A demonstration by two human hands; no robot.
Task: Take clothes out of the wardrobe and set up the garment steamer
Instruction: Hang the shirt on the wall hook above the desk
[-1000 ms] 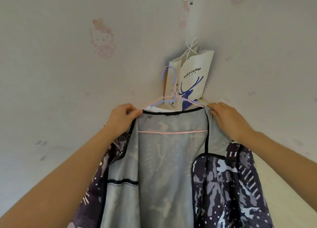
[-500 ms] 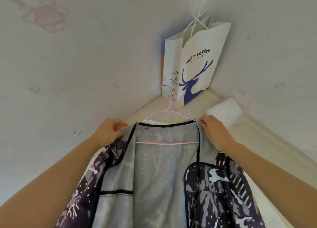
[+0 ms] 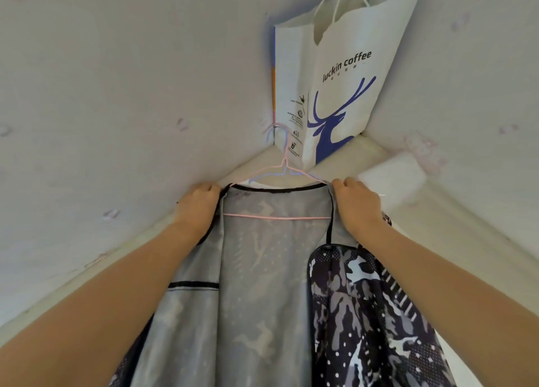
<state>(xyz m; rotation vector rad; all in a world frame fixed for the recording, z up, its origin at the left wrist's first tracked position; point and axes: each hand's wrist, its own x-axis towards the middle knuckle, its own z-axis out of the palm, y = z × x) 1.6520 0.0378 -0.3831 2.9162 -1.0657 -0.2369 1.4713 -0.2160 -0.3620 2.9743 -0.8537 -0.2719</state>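
A dark camouflage-print jacket [image 3: 364, 313] with a pale grey lining hangs open on a pink wire hanger [image 3: 277, 217], paired with a pale blue hanger [image 3: 269, 174], in the room's corner. My left hand [image 3: 195, 206] grips the jacket's left shoulder by the black-trimmed collar. My right hand [image 3: 355, 203] grips the right shoulder at the collar's other end. Both hooks reach up beside the bag; what they hang from is not visible. No garment steamer is in view.
A white Luckin Coffee paper bag [image 3: 341, 86] with a blue deer hangs in the corner just above the hangers. Pale patterned walls [image 3: 116, 95] meet here. A cream ledge or moulding [image 3: 452, 226] runs along both walls behind the jacket.
The view has dropped and closed in on the corner: the paper bag now sits higher and larger. Both hands keep their grip on the jacket's shoulders.
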